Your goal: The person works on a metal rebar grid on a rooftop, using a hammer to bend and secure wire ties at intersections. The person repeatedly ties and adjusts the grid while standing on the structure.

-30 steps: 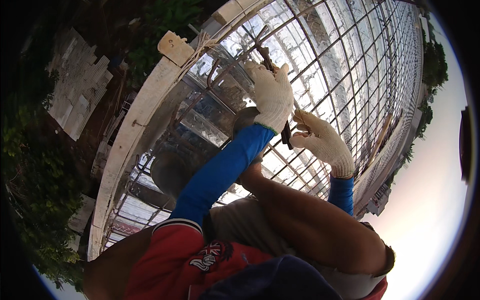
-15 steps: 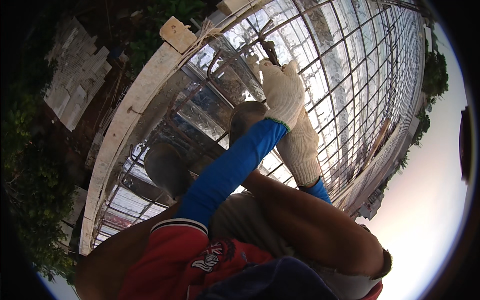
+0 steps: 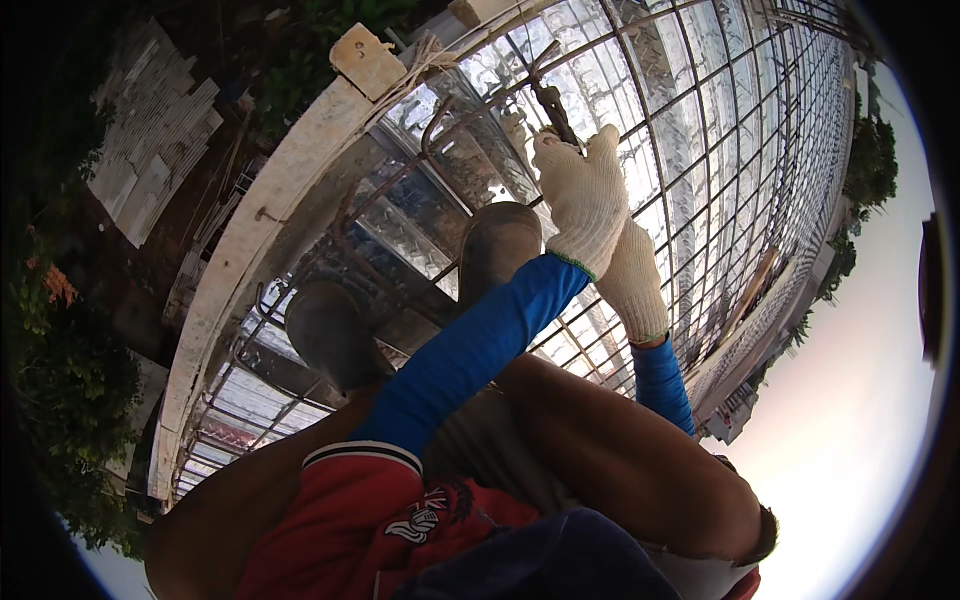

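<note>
My left hand (image 3: 585,190), in a cream knit glove with a green-edged cuff, is closed at the lower end of a dark metal tool that looks like pincers (image 3: 553,108). The tool's upper end meets the rusty rebar (image 3: 500,92) of a steel grid. My right hand (image 3: 636,285), in a matching glove, reaches up behind the left one. Its fingers are hidden there, so whether it also grips the tool does not show. Bent rebar ends (image 3: 433,128) stick out left of my hands.
I squat on the rebar mesh (image 3: 725,150) over shiny metal decking, with dark boots (image 3: 500,240) on it. A pale formwork board (image 3: 235,245) curves along the left edge, topped by a wood block (image 3: 367,62). Beyond it, the ground drops to trees and a sheet roof (image 3: 155,135).
Both hands have shifted slightly right in the picture, and the right forearm shows more. The pincers stay by the same bar. The view itself has moved a little.
</note>
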`<state>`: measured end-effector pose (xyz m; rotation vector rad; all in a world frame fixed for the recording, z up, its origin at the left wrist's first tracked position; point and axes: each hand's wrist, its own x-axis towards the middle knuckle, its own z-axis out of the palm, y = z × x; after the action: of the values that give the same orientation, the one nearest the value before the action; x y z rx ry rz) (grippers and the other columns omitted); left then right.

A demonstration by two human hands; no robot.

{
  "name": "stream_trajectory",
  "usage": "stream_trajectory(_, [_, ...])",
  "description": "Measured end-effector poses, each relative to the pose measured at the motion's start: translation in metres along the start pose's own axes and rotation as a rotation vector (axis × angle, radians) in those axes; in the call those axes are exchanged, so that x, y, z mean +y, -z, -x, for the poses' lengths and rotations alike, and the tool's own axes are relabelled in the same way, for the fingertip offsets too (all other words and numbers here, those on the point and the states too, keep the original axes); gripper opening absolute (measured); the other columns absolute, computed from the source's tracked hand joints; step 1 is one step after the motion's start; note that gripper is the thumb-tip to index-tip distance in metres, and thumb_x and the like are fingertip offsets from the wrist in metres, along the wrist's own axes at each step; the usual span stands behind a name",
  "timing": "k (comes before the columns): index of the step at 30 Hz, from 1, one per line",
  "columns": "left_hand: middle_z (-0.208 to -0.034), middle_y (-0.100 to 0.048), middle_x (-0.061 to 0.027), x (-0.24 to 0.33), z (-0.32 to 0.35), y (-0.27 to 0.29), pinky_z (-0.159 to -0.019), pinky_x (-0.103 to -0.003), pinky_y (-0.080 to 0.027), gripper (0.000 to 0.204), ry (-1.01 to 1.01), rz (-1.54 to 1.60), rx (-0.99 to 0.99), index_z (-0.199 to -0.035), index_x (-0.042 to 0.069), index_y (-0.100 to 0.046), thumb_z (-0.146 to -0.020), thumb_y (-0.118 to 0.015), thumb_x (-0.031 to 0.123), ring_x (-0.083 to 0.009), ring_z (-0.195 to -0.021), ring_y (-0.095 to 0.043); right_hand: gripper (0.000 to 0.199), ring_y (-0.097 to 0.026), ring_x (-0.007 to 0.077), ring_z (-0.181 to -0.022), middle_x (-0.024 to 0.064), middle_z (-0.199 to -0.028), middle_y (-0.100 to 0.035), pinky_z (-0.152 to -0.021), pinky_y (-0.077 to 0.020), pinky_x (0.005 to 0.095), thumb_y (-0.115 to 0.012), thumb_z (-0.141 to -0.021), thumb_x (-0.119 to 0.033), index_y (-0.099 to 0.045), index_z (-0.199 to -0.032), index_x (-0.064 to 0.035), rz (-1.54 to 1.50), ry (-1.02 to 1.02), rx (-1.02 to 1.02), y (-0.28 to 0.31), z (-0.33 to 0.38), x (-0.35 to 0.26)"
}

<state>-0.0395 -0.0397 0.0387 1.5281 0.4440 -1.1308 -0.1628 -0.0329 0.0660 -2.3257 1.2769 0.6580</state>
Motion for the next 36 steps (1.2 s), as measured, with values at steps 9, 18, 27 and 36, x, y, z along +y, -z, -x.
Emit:
stream_trajectory(9, [-0.088,-0.059,-0.0060,-0.006,-0.030,0.028,-0.059,-0.029,-0.051,0.044,0.140,0.202,-0.268,-0.103,0.005,-0.051,-0.085,-0.082,0.031,-0.0117,-0.071,-0.058,0.026,-0.055,0.0086,-0.048,0.0027,-0.061,-0.059,-0.044,-0.0448,0.0268,-0.063,-0.094,-0.023,-0.062,-0.092,0.0028,-0.729,-0.328,-0.332,0.014,-0.023,-0.013])
stream_trajectory(18, [-0.079,-0.053,-0.0027,-0.018,-0.031,0.021,-0.052,-0.031,-0.045,0.041,0.199,0.222,-0.343,-0.106,0.006,-0.046,-0.091,-0.075,0.031,-0.0092,-0.060,-0.050,0.037,-0.073,0.0386,-0.080,0.0270,-0.084,-0.070,-0.074,-0.0548,0.0483,-0.063,-0.097,-0.029,-0.066,-0.102,0.0077,-0.292,-0.115,-0.152,0.020,-0.023,-0.013])
stream_trajectory(27, [-0.083,-0.053,-0.0027,-0.026,-0.031,0.020,-0.053,-0.026,-0.044,0.032,0.242,0.162,-0.214,-0.109,0.006,-0.052,-0.095,-0.070,0.028,-0.0084,-0.064,-0.053,0.036,-0.071,0.0439,-0.083,0.0286,-0.088,-0.070,-0.074,-0.0546,0.0508,-0.063,-0.097,-0.028,-0.066,-0.102,0.0070,-0.378,0.007,-0.140,0.003,-0.027,-0.007])
stream_trajectory(36, [-0.088,-0.059,-0.0133,-0.029,-0.016,0.019,-0.067,-0.042,-0.051,0.046,0.136,0.020,-0.254,-0.101,-0.004,-0.051,-0.100,-0.065,0.039,-0.0224,-0.077,-0.061,0.036,-0.073,0.0380,-0.075,0.0269,-0.081,-0.070,-0.070,-0.0544,0.0474,-0.063,-0.095,-0.026,-0.066,-0.100,0.0089,-0.395,-0.205,-0.245,0.014,-0.003,-0.016])
